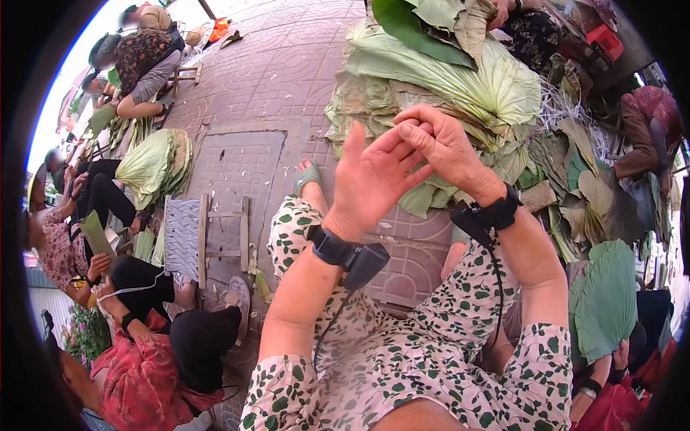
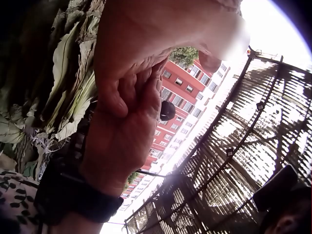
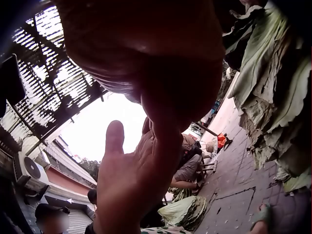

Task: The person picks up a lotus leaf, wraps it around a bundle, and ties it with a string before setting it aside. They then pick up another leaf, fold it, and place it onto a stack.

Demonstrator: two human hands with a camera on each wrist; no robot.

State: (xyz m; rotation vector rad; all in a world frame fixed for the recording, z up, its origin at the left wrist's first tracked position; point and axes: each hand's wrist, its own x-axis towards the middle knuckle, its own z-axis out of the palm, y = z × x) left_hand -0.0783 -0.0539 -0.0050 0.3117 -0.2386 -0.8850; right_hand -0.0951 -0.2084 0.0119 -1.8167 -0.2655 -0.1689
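In the head view, my left hand (image 1: pixel 374 179) is raised over my lap, palm toward me, thumb up and fingers stretched to the right. My right hand (image 1: pixel 453 147) meets it from the right, its thumb and fingers curled round the left hand's fingertips. Both wrists wear black straps with cameras. The right wrist view shows my left hand (image 3: pixel 134 178) below the dark underside of my right hand (image 3: pixel 146 53). Just beyond the hands lies a large pile of big dried green leaves (image 1: pixel 496 79), its ribbed fans spread in layers.
White strips (image 1: pixel 564 108) lie beside the pile. A woven stool (image 1: pixel 183 237) stands on the paving (image 1: pixel 244 165) to the left, near a leaf stack (image 1: pixel 154 169). People sit along both sides; one at lower right holds a broad leaf (image 1: pixel 607 302).
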